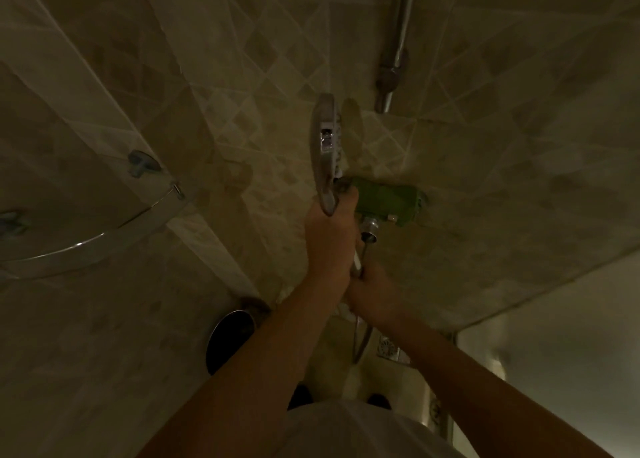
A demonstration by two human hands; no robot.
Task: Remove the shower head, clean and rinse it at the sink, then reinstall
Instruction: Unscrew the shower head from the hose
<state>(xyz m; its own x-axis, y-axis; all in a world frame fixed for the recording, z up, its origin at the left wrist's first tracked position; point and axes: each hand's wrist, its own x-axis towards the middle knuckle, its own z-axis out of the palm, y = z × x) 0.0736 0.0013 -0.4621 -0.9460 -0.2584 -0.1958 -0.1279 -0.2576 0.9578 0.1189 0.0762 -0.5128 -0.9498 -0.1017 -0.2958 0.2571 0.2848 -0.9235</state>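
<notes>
A chrome shower head stands upright in front of the tiled wall, its face turned to the right. My left hand is closed around its handle. Just below, my right hand grips the hose where it meets the handle; the joint itself is hidden by my fingers. A green-wrapped mixer valve sits on the wall beside the handle, with a chrome outlet under it.
A chrome riser pipe runs up the wall at upper right. A glass corner shelf with clips juts out at left. A dark round object and a floor drain lie below. The light is dim.
</notes>
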